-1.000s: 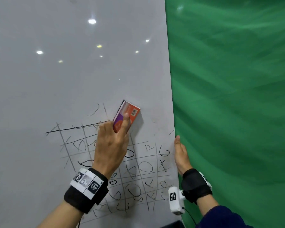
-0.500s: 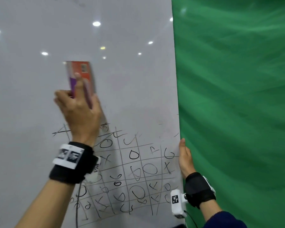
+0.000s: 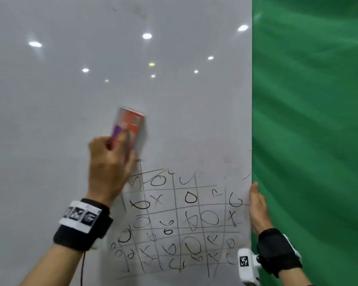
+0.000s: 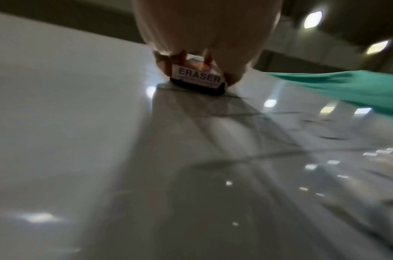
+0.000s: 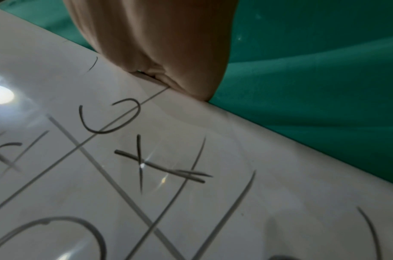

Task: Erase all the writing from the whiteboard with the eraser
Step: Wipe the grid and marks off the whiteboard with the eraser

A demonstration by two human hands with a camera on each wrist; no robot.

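mid-wipe: the left hand [image 3: 110, 168] grips the eraser [image 3: 129, 125] flat against the whiteboard [image 3: 70, 120] at centre frame; next, sweep down over the grid [image 3: 180, 221]. the right hand [image 3: 257, 207] steadies the board's edge, fingers unseen.

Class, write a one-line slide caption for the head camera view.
Left hand wipes the eraser above the remaining grid while right hand steadies the whiteboard.
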